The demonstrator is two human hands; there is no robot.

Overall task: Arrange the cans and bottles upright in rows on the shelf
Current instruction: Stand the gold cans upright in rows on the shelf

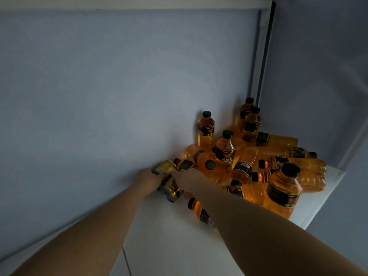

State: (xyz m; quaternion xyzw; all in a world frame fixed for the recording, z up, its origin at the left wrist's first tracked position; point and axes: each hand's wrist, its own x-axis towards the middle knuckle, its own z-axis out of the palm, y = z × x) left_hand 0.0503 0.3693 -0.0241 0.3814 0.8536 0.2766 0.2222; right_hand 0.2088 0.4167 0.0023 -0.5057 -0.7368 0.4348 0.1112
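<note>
Fingers of the left hand (150, 179) curl on two gold cans (164, 165) that lean on their sides, one above the other, on the shelf (169, 236) by the blue wall (99, 96). The right hand (188, 179) touches the top can; its fingers are too blurry to tell. Just beside them are orange bottles (226, 151), some standing up, many lying in a heap.

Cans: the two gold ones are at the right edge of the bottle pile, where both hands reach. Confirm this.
Wrong side. The head view shows the upper can and lower can at the left edge of the bottle pile, not the right. The left hand and right hand do reach there.
</note>
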